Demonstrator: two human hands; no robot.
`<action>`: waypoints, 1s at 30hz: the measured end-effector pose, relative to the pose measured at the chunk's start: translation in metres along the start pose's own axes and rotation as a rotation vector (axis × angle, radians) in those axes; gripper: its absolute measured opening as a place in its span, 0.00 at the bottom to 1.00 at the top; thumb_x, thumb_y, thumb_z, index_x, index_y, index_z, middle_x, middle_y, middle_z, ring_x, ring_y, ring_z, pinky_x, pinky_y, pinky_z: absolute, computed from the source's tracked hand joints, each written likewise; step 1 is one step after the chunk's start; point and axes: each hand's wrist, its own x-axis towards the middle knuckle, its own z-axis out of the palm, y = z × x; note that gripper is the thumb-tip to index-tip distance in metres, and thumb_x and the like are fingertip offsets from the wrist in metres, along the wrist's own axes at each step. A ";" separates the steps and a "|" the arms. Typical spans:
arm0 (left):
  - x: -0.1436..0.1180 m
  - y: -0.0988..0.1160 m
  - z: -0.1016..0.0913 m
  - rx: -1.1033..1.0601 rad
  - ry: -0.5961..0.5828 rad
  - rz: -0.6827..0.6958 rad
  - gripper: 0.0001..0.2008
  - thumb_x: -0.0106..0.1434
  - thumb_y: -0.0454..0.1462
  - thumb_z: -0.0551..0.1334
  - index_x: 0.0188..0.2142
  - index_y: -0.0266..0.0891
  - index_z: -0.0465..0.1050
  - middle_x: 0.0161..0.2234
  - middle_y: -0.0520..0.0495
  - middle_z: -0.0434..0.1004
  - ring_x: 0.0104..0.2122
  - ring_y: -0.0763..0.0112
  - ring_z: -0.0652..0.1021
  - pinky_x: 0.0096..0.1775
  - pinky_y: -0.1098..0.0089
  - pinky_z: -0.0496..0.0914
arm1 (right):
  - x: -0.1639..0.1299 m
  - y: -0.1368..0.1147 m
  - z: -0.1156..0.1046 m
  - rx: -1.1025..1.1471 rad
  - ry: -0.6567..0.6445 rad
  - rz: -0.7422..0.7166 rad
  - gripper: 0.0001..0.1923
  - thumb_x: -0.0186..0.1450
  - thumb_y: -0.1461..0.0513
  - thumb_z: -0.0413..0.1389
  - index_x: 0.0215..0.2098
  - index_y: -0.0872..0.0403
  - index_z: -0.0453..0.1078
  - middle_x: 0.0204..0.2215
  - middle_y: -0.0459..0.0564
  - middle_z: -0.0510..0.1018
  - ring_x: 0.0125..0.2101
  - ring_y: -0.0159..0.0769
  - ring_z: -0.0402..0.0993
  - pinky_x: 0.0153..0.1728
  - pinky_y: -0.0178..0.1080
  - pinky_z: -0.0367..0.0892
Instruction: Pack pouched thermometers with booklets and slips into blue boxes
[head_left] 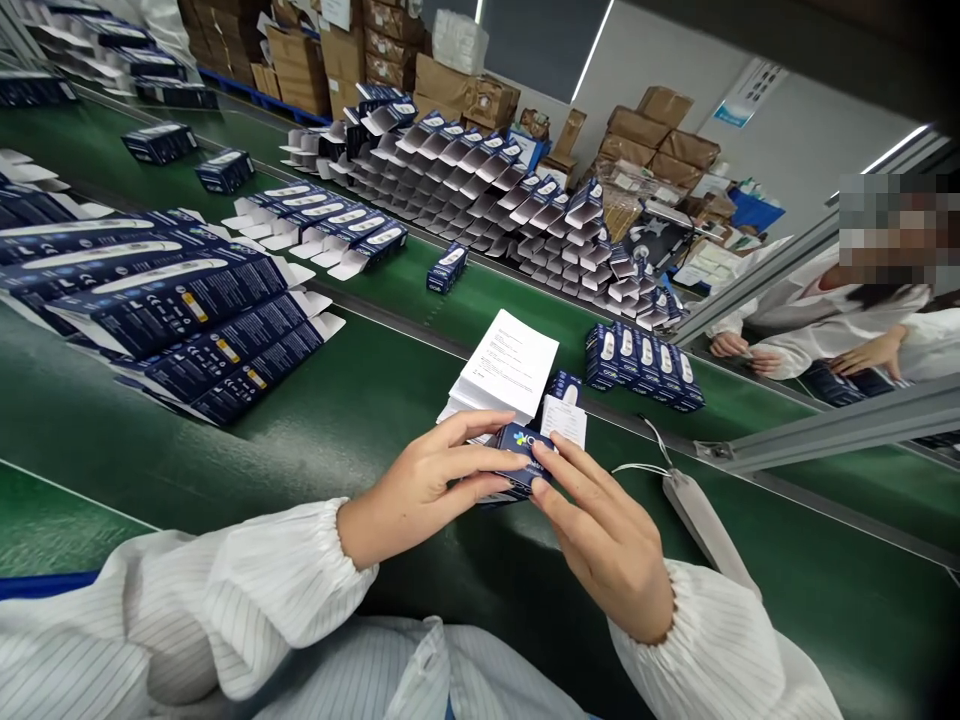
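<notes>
Between my two hands is a small dark blue carton (517,440) with a coloured logo on its end. My left hand (439,475) grips its left side, the fingers reaching over the near face. From the right, the fingertips of my right hand (600,530) press on its top and near side. Just beyond the carton lies a stack of printed white sheets (506,365). A smaller folded leaflet (564,422) leans in front of another blue carton (566,386) to the right of the stack. What is inside the held carton is hidden.
Open blue cartons (172,300) are piled at left. More rows of open cartons (480,180) stand beyond the green belt (510,300). Several cartons (645,365) sit grouped at right, near a metal post (847,410). A co-worker's hands (870,355) touch cartons at far right.
</notes>
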 end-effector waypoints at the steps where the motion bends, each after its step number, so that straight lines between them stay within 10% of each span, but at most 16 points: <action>1: 0.000 0.000 0.000 0.002 0.000 0.000 0.13 0.62 0.32 0.60 0.46 0.44 0.75 0.55 0.43 0.66 0.53 0.65 0.71 0.54 0.63 0.69 | 0.001 0.000 -0.001 0.009 -0.003 -0.001 0.22 0.64 0.74 0.54 0.53 0.52 0.65 0.55 0.57 0.68 0.58 0.51 0.60 0.49 0.55 0.71; 8: -0.005 -0.001 0.002 -0.042 -0.039 -0.188 0.28 0.60 0.36 0.63 0.59 0.53 0.58 0.59 0.46 0.59 0.57 0.62 0.66 0.54 0.61 0.68 | 0.021 0.012 -0.021 0.349 -0.171 0.166 0.06 0.67 0.63 0.55 0.43 0.51 0.66 0.52 0.53 0.71 0.54 0.44 0.66 0.51 0.51 0.68; 12: -0.008 -0.004 0.012 -0.071 -0.151 -0.432 0.44 0.59 0.40 0.65 0.65 0.55 0.36 0.55 0.46 0.66 0.53 0.61 0.70 0.53 0.56 0.67 | 0.037 0.005 -0.026 0.154 -0.198 0.203 0.18 0.64 0.52 0.58 0.47 0.52 0.64 0.50 0.56 0.71 0.46 0.47 0.70 0.43 0.49 0.71; 19: -0.010 0.005 0.003 -0.014 -0.183 -0.369 0.48 0.56 0.50 0.65 0.64 0.58 0.32 0.64 0.47 0.54 0.62 0.55 0.59 0.60 0.51 0.56 | 0.068 0.005 -0.045 0.016 -0.351 0.004 0.25 0.60 0.54 0.63 0.53 0.52 0.67 0.35 0.52 0.76 0.33 0.43 0.72 0.31 0.42 0.72; 21: -0.002 0.008 -0.014 -0.088 -0.056 -0.313 0.45 0.58 0.52 0.61 0.65 0.57 0.31 0.64 0.47 0.53 0.62 0.57 0.58 0.61 0.53 0.55 | 0.065 0.041 -0.059 0.198 -0.203 0.192 0.22 0.63 0.50 0.58 0.52 0.47 0.67 0.40 0.49 0.76 0.35 0.39 0.73 0.33 0.38 0.72; 25: 0.019 0.009 -0.046 -0.060 0.216 -0.411 0.26 0.67 0.48 0.51 0.62 0.55 0.48 0.61 0.50 0.58 0.61 0.63 0.60 0.61 0.57 0.55 | 0.039 0.147 -0.059 0.431 0.224 1.075 0.21 0.61 0.46 0.56 0.47 0.47 0.70 0.32 0.47 0.75 0.25 0.35 0.70 0.24 0.35 0.70; 30: 0.028 0.001 -0.046 0.127 0.142 -0.444 0.14 0.67 0.44 0.54 0.51 0.50 0.67 0.53 0.51 0.70 0.55 0.65 0.68 0.56 0.60 0.63 | 0.005 0.236 -0.006 0.547 0.218 1.370 0.17 0.66 0.52 0.54 0.43 0.57 0.69 0.23 0.46 0.71 0.20 0.32 0.68 0.23 0.38 0.72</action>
